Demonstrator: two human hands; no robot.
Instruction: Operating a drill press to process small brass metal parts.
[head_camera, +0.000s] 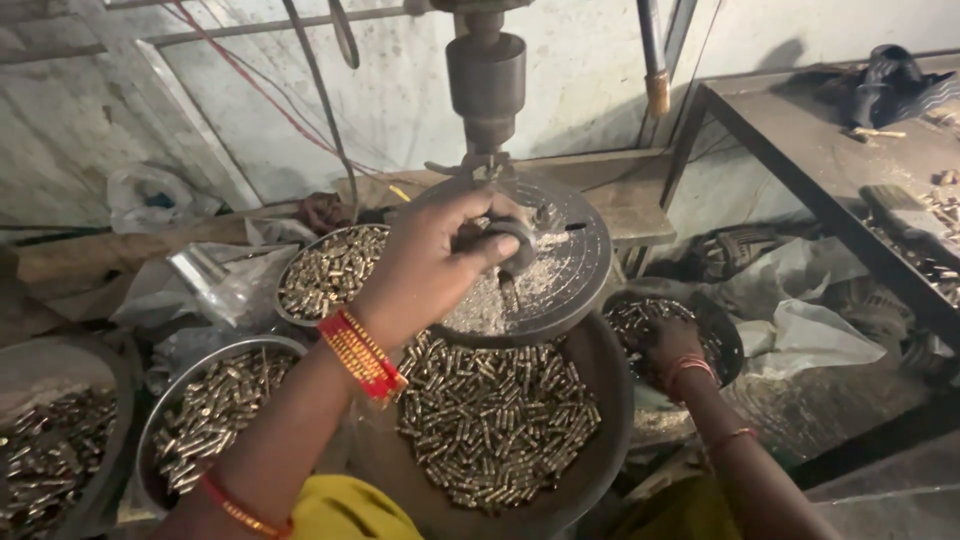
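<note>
My left hand (435, 258), with red and gold bangles at the wrist, grips a small round dark metal holder (512, 243) on the round table (585, 262) of a drill press. The drill spindle (486, 85) hangs straight above it. Pale metal shavings lie on the table around the holder. My right hand (668, 340) reaches down into a dark bowl (728, 338) of small brass pieces at the right. Its fingers are curled among the pieces, and I cannot see whether they hold any.
A wide dark pan (600, 400) heaped with small brass pieces sits under the drill table. Three more metal bowls of such pieces stand at the left (292, 262) (150, 420) (110, 365). Plastic bags lie about. A dark metal bench (800, 140) runs along the right.
</note>
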